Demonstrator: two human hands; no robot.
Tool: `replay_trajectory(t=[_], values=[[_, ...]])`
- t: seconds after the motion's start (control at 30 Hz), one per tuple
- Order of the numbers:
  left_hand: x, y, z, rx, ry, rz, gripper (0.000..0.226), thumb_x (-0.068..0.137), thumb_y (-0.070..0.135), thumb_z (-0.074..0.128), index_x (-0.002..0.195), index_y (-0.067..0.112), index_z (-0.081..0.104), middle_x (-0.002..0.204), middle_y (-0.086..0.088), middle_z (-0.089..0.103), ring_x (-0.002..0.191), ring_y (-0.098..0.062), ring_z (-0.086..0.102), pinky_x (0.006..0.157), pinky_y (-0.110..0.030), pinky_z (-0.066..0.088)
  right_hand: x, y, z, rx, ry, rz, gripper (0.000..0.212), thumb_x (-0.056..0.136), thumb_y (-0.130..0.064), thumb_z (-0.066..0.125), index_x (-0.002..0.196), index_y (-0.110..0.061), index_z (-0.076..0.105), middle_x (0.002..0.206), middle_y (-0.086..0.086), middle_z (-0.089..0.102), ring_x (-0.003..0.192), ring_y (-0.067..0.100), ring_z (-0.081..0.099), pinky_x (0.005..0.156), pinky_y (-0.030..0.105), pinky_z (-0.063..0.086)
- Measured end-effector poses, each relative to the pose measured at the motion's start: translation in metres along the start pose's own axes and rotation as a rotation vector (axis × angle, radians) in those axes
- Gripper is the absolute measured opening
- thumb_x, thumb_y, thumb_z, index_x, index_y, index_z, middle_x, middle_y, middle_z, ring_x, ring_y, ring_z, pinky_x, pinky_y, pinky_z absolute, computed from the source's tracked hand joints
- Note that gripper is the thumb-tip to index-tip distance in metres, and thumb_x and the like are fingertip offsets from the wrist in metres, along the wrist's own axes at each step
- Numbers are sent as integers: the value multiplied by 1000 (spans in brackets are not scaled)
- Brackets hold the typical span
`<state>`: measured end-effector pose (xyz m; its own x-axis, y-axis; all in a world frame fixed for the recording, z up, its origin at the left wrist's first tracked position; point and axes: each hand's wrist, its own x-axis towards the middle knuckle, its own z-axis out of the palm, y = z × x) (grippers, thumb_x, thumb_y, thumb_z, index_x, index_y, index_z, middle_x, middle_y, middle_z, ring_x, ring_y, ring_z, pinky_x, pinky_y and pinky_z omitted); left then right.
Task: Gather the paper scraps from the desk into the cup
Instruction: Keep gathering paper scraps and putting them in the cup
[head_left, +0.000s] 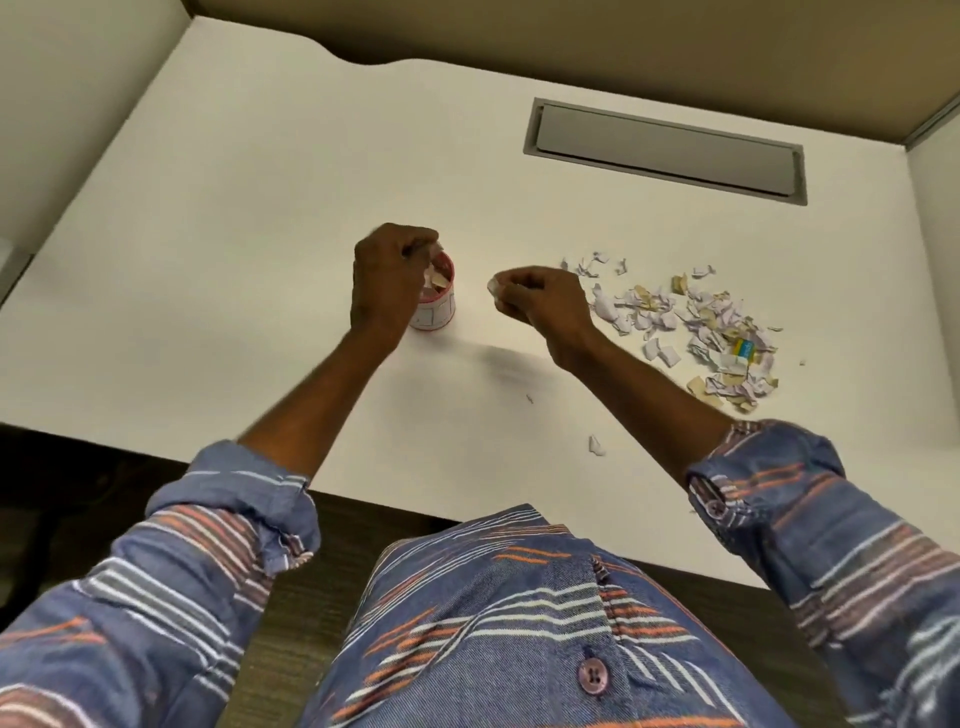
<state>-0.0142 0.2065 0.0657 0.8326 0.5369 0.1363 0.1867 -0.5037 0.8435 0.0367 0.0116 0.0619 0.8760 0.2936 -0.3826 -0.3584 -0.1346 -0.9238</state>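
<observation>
A small paper cup (439, 312) with a red rim stands upright near the middle of the white desk (234, 249), with scraps inside it. My left hand (387, 278) hovers over the cup's mouth, fingers curled and pinching scraps above the opening. My right hand (540, 301) is to the right of the cup, just above the desk, pinching a small white scrap (494, 287) at its fingertips. A pile of torn paper scraps (701, 325), white and tan, lies spread to the right of my right hand. One stray scrap (596, 446) lies near the desk's front edge.
A grey rectangular cable hatch (665, 150) is set into the desk at the back right. Partition walls close off the desk at the back and on both sides. A blue and yellow bit (744, 348) sits in the pile.
</observation>
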Motion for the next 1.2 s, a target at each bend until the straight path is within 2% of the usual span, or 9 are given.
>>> replay_trajectory(t=[0.13,0.27,0.37,0.5,0.67,0.83,1.03,1.13,1.2], values=[[7,-7,-2,92,-39,10,26,92,11,61,115,13,73,116,-2,72,109,-15,66,100,-31,52,10,-19,24,-99,-15,-44,16,83,-10,79,95,0,77,94,16,76,78,20,71,92,39,61],[8,-10,-1,69,-43,-50,26,94,15,58,115,15,74,118,0,73,112,-12,66,102,-33,52,15,-29,42,-201,-4,-91,14,85,-4,74,98,-1,77,91,9,75,72,16,70,81,30,62],[8,-8,-4,27,-31,-66,27,95,18,58,118,17,73,118,1,74,110,-10,68,101,-28,53,19,-32,51,-249,-13,-99,17,85,-2,71,101,-3,76,100,11,76,89,25,75,86,37,63],[10,-5,-10,76,-43,-35,30,96,18,55,123,19,70,118,0,73,110,-12,68,102,-31,52,24,-35,61,-291,-31,-62,31,84,-7,71,115,-7,72,111,9,75,105,27,71,97,46,57],[12,-6,-15,99,-80,-43,33,98,18,51,126,21,68,116,-2,74,108,-14,69,99,-30,54,25,-41,70,-331,-59,-81,36,88,-3,56,124,-3,65,122,15,70,115,29,66,103,49,53],[18,-10,-19,97,-146,-46,40,96,12,52,133,23,63,120,-3,72,112,-14,67,99,-26,53,24,-46,76,-368,-92,-119,50,89,11,52,137,-1,56,137,15,62,128,22,60,107,41,52],[21,-13,-26,10,-116,25,40,91,1,53,124,17,68,108,-2,75,101,-8,70,94,-25,57,21,-45,73,-419,49,-284,31,82,0,71,113,-6,71,110,5,75,104,15,70,94,39,59],[18,-13,-26,-38,-89,68,35,88,3,56,115,18,72,100,4,75,89,-2,69,85,-21,58,17,-36,61,-348,128,-334,14,84,-5,71,98,-7,71,91,3,76,82,18,74,80,41,62],[11,-11,-24,-90,-85,80,28,89,8,61,111,20,73,98,9,75,88,2,69,82,-18,58,7,-17,45,-374,153,-394,7,86,-10,69,94,-9,69,85,-1,74,78,15,72,74,34,61]])
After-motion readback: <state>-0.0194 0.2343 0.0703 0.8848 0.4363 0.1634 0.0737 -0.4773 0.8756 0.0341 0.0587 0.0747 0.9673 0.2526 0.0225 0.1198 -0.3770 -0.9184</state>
